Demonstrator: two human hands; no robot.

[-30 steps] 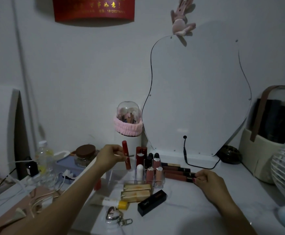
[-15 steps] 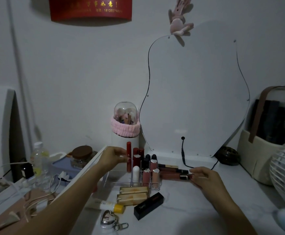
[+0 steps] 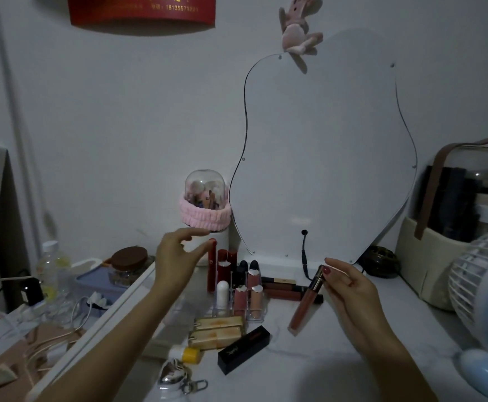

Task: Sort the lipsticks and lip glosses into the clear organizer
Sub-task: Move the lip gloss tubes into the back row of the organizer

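Note:
The clear organizer (image 3: 178,310) stands mid-table with several lipsticks upright in it. A tall red lip gloss (image 3: 212,265) stands in its back-left slot. My left hand (image 3: 176,261) hovers just left of that tube with fingers spread and nothing in them. My right hand (image 3: 350,288) holds a brown-pink lip gloss (image 3: 303,307) by its gold cap, tilted, its lower end near the table. More lip glosses (image 3: 280,290) lie flat behind it. Two gold lipsticks (image 3: 216,329) and a black lipstick (image 3: 244,349) lie in front of the organizer.
A mirror (image 3: 324,155) leans on the wall behind. A domed brush holder with a pink band (image 3: 205,204) stands at the back. A fan (image 3: 486,300) and a storage case (image 3: 454,224) are at right. A yellow-capped tube (image 3: 186,353), a keyring (image 3: 176,378) and cables (image 3: 48,338) lie left.
My left hand has let go of the tall red lip gloss, which now stands in the organizer. My right hand has lifted a brown-pink lip gloss off the flat pile.

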